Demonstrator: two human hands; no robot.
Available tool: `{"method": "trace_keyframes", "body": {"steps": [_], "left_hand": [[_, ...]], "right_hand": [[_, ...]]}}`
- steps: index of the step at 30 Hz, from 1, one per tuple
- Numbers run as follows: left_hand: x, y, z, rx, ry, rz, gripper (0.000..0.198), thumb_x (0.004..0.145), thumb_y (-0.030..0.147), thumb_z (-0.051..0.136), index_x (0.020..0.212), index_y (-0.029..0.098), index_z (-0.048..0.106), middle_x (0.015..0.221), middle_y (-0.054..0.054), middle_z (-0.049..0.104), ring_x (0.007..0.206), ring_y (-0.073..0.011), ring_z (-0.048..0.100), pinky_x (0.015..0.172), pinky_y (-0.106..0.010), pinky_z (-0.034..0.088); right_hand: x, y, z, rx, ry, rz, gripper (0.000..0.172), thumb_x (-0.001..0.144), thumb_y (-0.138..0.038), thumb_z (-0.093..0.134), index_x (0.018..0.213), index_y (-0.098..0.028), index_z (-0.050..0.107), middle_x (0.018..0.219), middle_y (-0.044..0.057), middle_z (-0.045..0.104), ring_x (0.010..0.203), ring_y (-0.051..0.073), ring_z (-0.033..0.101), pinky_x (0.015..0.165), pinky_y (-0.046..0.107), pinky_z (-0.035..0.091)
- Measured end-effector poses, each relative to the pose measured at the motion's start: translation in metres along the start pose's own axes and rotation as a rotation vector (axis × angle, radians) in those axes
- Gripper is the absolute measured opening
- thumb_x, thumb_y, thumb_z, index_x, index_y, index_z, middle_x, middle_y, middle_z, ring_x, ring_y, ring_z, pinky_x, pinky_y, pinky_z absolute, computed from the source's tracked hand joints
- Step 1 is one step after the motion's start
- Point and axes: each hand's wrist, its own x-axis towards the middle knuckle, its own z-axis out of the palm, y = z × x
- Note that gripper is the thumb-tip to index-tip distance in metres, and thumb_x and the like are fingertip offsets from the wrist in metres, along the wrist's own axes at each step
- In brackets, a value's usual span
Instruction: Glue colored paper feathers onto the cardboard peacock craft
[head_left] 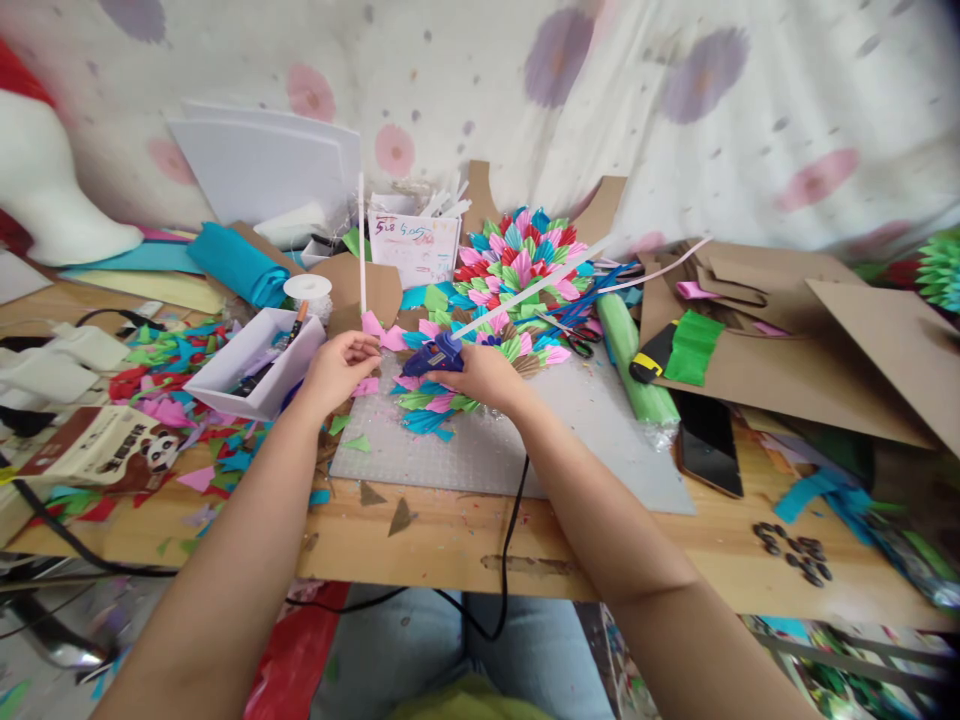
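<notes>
My right hand (484, 378) is wrapped round a blue hot glue gun (436, 355), with a long white glue stick (525, 292) sticking out of its back. The gun points left, over the lower part of a piece covered in overlapping pleated paper petals (517, 262) in pink, green, blue and red. My left hand (341, 368) hovers left of the gun, fingers loosely bent and apart, with no object visible in them. Beside its fingertips lie pink paper pieces (384, 332). Under the petalled work is a grey cutting mat (600, 440).
A white box of pens (217, 392) stands left, among scattered paper scraps (169, 405). Scissors (579, 342), a green paper roll (628, 360), a yellow-black cutter (654, 350), a phone (709, 445) and cardboard (795, 385) lie right. The gun's black cord (514, 520) hangs over the table edge.
</notes>
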Motion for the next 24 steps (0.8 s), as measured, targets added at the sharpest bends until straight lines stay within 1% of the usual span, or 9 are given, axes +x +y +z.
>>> {"method": "trace_keyframes", "body": {"steps": [4, 8, 15, 20, 22, 24], "left_hand": [[-0.002, 0.005, 0.001, 0.002, -0.024, -0.010, 0.027, 0.062, 0.022, 0.067, 0.088, 0.016, 0.062, 0.075, -0.002, 0.061, 0.071, -0.0138, 0.060, 0.067, -0.029, 0.050], [-0.002, 0.006, 0.002, -0.006, -0.041, -0.010, 0.026, 0.062, 0.021, 0.067, 0.088, 0.017, 0.061, 0.074, -0.001, 0.061, 0.071, -0.0140, 0.060, 0.067, -0.029, 0.050], [0.000, 0.001, 0.000, 0.014, -0.008, -0.011, 0.027, 0.063, 0.022, 0.067, 0.089, 0.017, 0.062, 0.078, -0.002, 0.061, 0.071, -0.0141, 0.060, 0.069, -0.030, 0.050], [0.001, 0.000, -0.001, 0.017, 0.011, 0.000, 0.027, 0.064, 0.022, 0.066, 0.090, 0.017, 0.061, 0.077, -0.002, 0.061, 0.072, -0.0142, 0.059, 0.069, -0.029, 0.049], [0.000, 0.000, 0.000, 0.005, -0.008, 0.005, 0.027, 0.063, 0.022, 0.067, 0.089, 0.017, 0.060, 0.077, -0.002, 0.060, 0.072, -0.0140, 0.059, 0.069, -0.029, 0.049], [-0.002, 0.000, 0.001, -0.007, -0.054, 0.018, 0.028, 0.063, 0.022, 0.067, 0.090, 0.017, 0.060, 0.078, -0.002, 0.060, 0.073, -0.0142, 0.060, 0.068, -0.029, 0.049]], "right_hand": [[-0.001, 0.000, -0.002, 0.003, 0.000, -0.001, 0.040, 0.079, -0.054, 0.057, 0.090, -0.017, 0.065, 0.086, 0.009, 0.069, 0.080, 0.021, 0.063, 0.060, 0.025, 0.036], [-0.001, -0.002, 0.000, -0.003, 0.002, -0.011, 0.041, 0.079, -0.055, 0.056, 0.092, -0.017, 0.065, 0.088, 0.009, 0.069, 0.082, 0.021, 0.063, 0.062, 0.025, 0.037], [0.000, -0.004, 0.007, -0.002, 0.003, -0.017, 0.044, 0.079, -0.057, 0.055, 0.095, -0.018, 0.065, 0.089, 0.010, 0.069, 0.082, 0.022, 0.063, 0.063, 0.026, 0.039], [0.001, -0.003, 0.005, 0.097, 0.043, 0.006, 0.043, 0.078, -0.056, 0.057, 0.094, -0.017, 0.065, 0.089, 0.008, 0.069, 0.082, 0.020, 0.063, 0.064, 0.024, 0.039], [0.002, 0.001, 0.002, 0.153, 0.059, 0.040, 0.044, 0.076, -0.057, 0.058, 0.092, -0.016, 0.065, 0.086, 0.008, 0.068, 0.079, 0.019, 0.062, 0.063, 0.024, 0.039], [0.004, 0.008, -0.001, 0.213, 0.077, 0.082, 0.045, 0.074, -0.057, 0.059, 0.090, -0.016, 0.065, 0.082, 0.007, 0.067, 0.075, 0.019, 0.062, 0.061, 0.024, 0.039]]}}
